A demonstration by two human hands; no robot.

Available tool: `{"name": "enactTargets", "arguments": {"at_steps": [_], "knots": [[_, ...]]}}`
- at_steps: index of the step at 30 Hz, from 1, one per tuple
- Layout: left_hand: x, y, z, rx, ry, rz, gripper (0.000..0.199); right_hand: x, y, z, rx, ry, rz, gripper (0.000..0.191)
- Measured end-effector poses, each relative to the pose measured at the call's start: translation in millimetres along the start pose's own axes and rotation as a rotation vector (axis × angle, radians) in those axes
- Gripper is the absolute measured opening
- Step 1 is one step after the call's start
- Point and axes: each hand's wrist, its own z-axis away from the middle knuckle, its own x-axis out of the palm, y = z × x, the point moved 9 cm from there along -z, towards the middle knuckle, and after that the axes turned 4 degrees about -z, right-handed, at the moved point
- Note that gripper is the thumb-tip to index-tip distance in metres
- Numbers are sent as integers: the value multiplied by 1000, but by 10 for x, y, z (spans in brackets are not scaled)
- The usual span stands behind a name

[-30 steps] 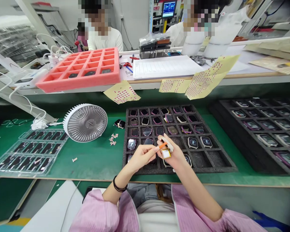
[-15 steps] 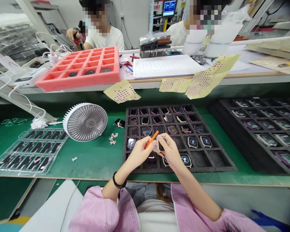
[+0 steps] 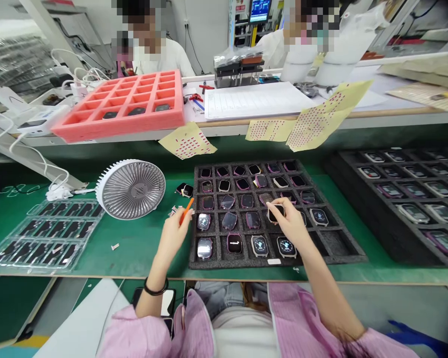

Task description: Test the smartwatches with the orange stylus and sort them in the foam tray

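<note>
My left hand (image 3: pixel 173 233) is closed around a slim orange stick-like tool (image 3: pixel 187 211), just left of the dark foam tray (image 3: pixel 336 259). Small pale tabs (image 3: pixel 172 212) lie on the green mat, partly hidden behind that hand. Over the tray's fourth row, my right hand (image 3: pixel 294 223) grips a smartwatch case (image 3: pixel 275 214) with a black screen, thumb across it. Other watch cases sit in the tray's compartments, such as one with a lit dial (image 3: pixel 260 245) and one showing white text (image 3: pixel 234 243). A white strip (image 3: pixel 274 261) rests at the tray's front edge.
A white fan (image 3: pixel 132 189) stands left of the tray, beside a clear blister tray (image 3: pixel 48 233) of dark parts. Another foam tray (image 3: pixel 406 199) with watches is at right. On the shelf are a pink foam tray (image 3: pixel 119 129) and papers (image 3: pixel 254 102). Two people sit opposite.
My hands have moved apart. The left went left with the orange tool, toward the pale tabs; the right carried the watch case right, over the tray. The white strip now shows at the tray's front.
</note>
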Motion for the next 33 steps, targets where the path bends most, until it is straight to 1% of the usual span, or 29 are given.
{"name": "enactTargets", "arguments": {"at_steps": [2, 4, 6, 8, 10, 12, 14, 17, 19, 21, 22, 24, 26, 27, 28, 30, 31, 33], "knots": [[-54, -266, -22, -72, 11, -116, 29, -20, 76, -22, -63, -71, 155, 30], [-56, -459, -29, -132, 6, -202, 28, 29, 57, 7, -166, -119, 267, 31], [-44, -568, -31, -166, -3, -269, 26, 90, -49, 66, -289, -95, 413, 33], [-64, -619, -29, -199, 11, -321, 25, 188, -172, 130, -385, -56, 605, 34], [-112, -630, -16, -234, 42, -358, 27, 336, -243, 169, -430, -67, 791, 36], [-147, -589, 6, -240, 61, -355, 29, 478, -258, 173, -437, -101, 918, 39], [-148, -486, 37, -200, 69, -314, 31, 581, -256, 150, -433, -129, 972, 42], [-79, -260, 96, -104, 46, -199, 31, 676, -266, 110, -437, -197, 944, 35], [10, -98, 139, -51, -10, -119, 32, 678, -280, 92, -426, -244, 892, 29], [100, 56, 182, -10, -76, -49, 32, 636, -307, 94, -417, -282, 786, 24], [135, 125, 202, 7, -103, -18, 31, 614, -322, 107, -417, -310, 703, 21], [187, 241, 238, 33, -140, 34, 30, 603, -340, 158, -408, -410, 492, 15], [240, 331, 273, 50, -172, 75, 31, 594, -343, 206, -352, -491, 279, 12], [282, 378, 293, 60, -198, 104, 32, 570, -346, 210, -302, -487, 179, 12], [340, 433, 316, 73, -237, 148, 33, 532, -352, 203, -244, -452, 77, 13], [504, 575, 376, 102, -359, 283, 36, 459, -370, 191, -103, -347, -165, 18], [593, 657, 411, 115, -428, 361, 37, 460, -381, 202, -24, -315, -307, 22], [737, 809, 460, 126, -524, 490, 38, 555, -422, 257, 130, -316, -594, 26]]}}
